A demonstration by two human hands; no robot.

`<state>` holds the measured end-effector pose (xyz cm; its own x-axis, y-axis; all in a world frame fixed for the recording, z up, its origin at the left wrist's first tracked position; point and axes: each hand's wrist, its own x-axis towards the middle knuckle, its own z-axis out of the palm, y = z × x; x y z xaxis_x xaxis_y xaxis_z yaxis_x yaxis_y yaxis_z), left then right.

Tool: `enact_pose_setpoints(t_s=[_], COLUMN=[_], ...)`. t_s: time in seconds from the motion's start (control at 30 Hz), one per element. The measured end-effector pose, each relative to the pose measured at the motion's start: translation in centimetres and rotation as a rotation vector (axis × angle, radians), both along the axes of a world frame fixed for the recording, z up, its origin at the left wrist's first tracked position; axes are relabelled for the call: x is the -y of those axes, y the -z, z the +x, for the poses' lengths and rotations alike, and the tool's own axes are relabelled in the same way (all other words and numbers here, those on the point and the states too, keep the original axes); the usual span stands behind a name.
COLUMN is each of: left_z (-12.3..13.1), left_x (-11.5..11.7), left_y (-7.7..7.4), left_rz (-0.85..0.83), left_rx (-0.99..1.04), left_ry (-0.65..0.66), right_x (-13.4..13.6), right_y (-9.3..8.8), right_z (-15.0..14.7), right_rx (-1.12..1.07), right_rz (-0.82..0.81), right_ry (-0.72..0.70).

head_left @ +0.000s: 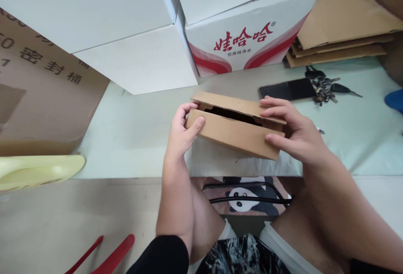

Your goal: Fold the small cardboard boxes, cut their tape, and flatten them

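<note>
A small brown cardboard box is held between my two hands at the table's front edge. Its top flap stands partly raised, leaving a dark gap along its length; what lies inside is hidden. My left hand grips the left end, thumb on the near side and fingers behind the corner. At the right end, my right hand has its thumb on the near wall and its fingers over the lifted flap. Just behind the right hand lies a black phone, beside a bunch of keys.
White cartons and a red-and-white printed carton stand along the back. Flattened cardboard is stacked at the back right. A large brown carton and a pale yellow curved object are at left. The table has a pale green cover.
</note>
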<state>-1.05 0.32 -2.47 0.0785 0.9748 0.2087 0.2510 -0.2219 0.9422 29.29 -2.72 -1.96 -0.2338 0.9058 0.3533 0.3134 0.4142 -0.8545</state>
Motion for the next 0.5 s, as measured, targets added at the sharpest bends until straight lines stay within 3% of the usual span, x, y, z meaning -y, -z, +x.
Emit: enact_pose_setpoints(t_s=[0.2, 0.33, 0.5], left_z=[0.1, -0.2, -0.3], left_x=[-0.4, -0.5, -0.3], left_y=[1.3, 1.3, 0.6], left_rz=[0.084, 0.056, 0.012], left_rx=[0.077, 0.015, -0.053], left_ry=[-0.079, -0.061, -0.034], right_x=[-0.2, -0.1, -0.1], right_y=[-0.4, -0.4, 0.0], right_z=[-0.4, -0.4, 0.5], right_rx=[0.046, 0.092, 0.153], right_rz=[-0.001, 0.003, 0.072], right_ry=[0.046, 0.053, -0.111])
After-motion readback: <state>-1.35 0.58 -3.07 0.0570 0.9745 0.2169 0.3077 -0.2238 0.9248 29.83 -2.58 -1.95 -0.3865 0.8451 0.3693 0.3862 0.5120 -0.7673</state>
